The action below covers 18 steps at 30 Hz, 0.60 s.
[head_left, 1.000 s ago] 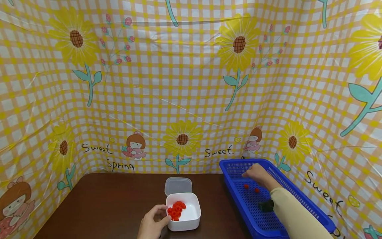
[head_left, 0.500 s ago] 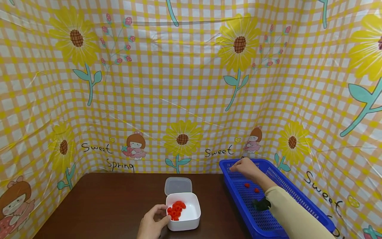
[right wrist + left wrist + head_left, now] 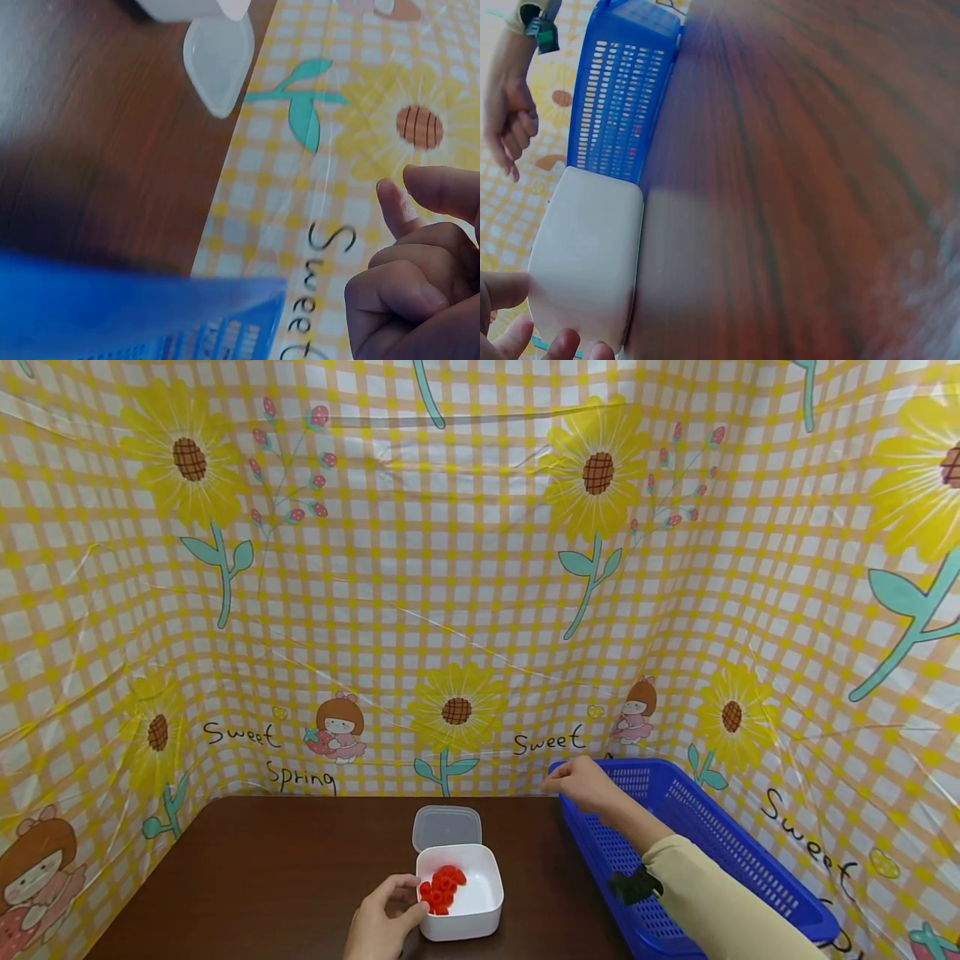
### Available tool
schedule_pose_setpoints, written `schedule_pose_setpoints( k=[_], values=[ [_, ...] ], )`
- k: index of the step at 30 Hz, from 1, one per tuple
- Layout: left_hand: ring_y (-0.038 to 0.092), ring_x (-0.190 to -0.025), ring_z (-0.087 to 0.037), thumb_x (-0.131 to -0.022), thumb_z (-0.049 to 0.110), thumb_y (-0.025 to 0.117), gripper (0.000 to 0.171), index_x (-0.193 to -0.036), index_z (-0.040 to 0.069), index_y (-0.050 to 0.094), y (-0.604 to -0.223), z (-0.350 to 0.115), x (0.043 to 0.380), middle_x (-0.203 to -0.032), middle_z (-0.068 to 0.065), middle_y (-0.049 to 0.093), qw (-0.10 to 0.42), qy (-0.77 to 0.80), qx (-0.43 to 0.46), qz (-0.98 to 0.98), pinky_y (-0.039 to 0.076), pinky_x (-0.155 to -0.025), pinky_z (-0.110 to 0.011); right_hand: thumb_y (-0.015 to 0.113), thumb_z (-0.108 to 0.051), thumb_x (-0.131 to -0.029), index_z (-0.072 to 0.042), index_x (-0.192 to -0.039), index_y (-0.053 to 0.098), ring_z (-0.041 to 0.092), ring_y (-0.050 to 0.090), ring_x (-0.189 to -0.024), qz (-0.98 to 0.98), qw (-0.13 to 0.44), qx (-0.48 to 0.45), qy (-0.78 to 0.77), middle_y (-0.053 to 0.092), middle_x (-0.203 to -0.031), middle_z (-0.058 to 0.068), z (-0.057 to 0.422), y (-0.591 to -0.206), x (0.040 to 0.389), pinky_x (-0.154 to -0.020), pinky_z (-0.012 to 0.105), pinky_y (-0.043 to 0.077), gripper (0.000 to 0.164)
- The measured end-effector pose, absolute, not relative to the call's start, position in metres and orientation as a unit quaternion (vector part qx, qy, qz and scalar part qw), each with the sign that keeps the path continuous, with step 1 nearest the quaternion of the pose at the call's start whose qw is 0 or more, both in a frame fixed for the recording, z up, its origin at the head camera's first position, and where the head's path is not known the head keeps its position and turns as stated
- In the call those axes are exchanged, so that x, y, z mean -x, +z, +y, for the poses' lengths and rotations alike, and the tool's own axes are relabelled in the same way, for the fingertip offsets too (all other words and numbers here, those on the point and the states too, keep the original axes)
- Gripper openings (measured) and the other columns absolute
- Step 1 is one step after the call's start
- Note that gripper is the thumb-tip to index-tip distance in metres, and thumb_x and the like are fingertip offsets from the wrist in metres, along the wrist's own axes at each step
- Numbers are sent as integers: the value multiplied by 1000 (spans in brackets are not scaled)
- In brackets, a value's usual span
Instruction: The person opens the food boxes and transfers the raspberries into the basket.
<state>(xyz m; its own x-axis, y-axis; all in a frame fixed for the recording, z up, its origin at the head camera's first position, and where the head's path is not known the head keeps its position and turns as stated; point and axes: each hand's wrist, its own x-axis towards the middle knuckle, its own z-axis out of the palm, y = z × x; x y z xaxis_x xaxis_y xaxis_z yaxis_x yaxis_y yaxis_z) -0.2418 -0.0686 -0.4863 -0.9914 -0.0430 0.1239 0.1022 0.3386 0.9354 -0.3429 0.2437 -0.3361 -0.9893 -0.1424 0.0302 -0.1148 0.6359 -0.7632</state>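
My left hand (image 3: pixel 382 917) grips the left side of a white square box (image 3: pixel 480 927), its thumb and forefinger at the rim. Small red pieces (image 3: pixel 444 885), some ring-like, lie heaped in the left part of this box. In the left wrist view, the fingers curl at the outer wall of the box (image 3: pixel 589 255). My right hand (image 3: pixel 581 783) hangs over the far left rim of a blue basket (image 3: pixel 731 827). In the right wrist view, the right hand (image 3: pixel 420 262) has thumb and forefinger tips close together and the other fingers curled; whether something small sits between the tips is hidden.
A translucent lid (image 3: pixel 447 828) lies on the dark brown table (image 3: pixel 300 860) behind the box. Red specks (image 3: pixel 635 131) show through the basket's holes in the left wrist view. A checked sunflower cloth (image 3: pixel 465 593) hangs at the back and sides. The right wrist bears a dark band (image 3: pixel 636 885).
My right hand has moved left, from above the basket's interior to its far left rim. Its forearm now hides the two red pieces seen earlier in the basket. The left hand stays at the box.
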Motion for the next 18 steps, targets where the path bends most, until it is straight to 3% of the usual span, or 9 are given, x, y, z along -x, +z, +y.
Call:
schedule_pose_setpoints(
  k=[1,5,18],
  values=[
    [63,-87,-17,-84,20,80,34,-114,9,68,-486,-69,242,-92,-1,70,63,-575,18,-816,49,-72,-34,68,-16,-92,-4,-80,74,6,15,-45,904,15,73,-422,25,-50,-11,240,-336,342,-44,23,21,18],
    [64,-87,-17,-85,20,80,33,-114,9,68,-486,-69,241,-93,-1,70,61,-575,18,-816,50,-72,-34,71,-18,-89,-7,-75,73,7,13,-46,897,17,64,-438,23,-50,-10,228,-338,339,-42,23,19,18],
    [61,-82,-15,-84,21,80,32,-113,11,69,-485,-69,241,-92,-1,70,69,-574,18,-816,48,-72,-33,73,-17,-87,-5,-97,78,8,12,-48,874,45,46,-482,22,-52,-7,193,-346,326,-44,23,17,17]
  ],
)
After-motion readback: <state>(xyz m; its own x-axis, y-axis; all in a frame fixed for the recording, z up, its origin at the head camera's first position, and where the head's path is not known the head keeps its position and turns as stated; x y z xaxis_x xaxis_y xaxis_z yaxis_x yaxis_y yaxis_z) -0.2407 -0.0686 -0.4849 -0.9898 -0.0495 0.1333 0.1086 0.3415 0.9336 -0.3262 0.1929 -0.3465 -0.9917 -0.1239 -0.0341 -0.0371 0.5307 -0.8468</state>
